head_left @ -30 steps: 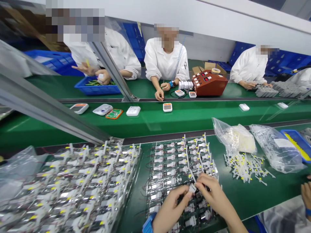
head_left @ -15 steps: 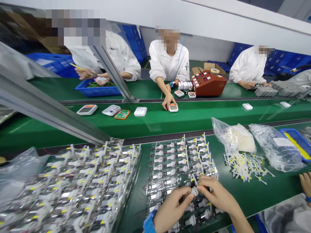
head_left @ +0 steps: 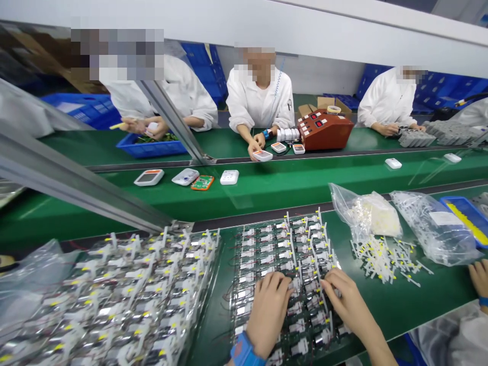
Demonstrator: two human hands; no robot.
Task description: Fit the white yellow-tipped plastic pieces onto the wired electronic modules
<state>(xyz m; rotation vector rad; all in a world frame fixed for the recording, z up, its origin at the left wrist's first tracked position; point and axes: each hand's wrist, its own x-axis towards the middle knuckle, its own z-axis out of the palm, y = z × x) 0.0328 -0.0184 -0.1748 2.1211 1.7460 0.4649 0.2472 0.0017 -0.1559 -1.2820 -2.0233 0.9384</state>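
Observation:
A clear tray of small motor parts [head_left: 247, 278] lies in front of me, with white and yellow-tipped sticks standing in its right-hand rows. My left hand [head_left: 270, 305], a blue band at its wrist, reaches down over the middle rows; its fingers curl onto the parts, and what they grip is hidden. At the right rows is my right hand [head_left: 341, 295], thumb and forefinger close together by a part; whether they pinch anything is too small to tell. A loose pile of yellow-tipped white sticks [head_left: 385, 259] rests to the right of the tray.
Another full tray [head_left: 145, 300] fills the left. Plastic bags [head_left: 438, 234] and a blue bin [head_left: 467, 223] stand at the right. White devices [head_left: 229, 177] lie on the green belt [head_left: 297, 183] beyond. A metal post [head_left: 114, 198] slants at left; a neighbour's hand [head_left: 479, 277] shows far right.
Both hands have parted from the small white part they held together and lowered to the tray. My left hand moved up the rows. Across the belt, a person has lifted a device back.

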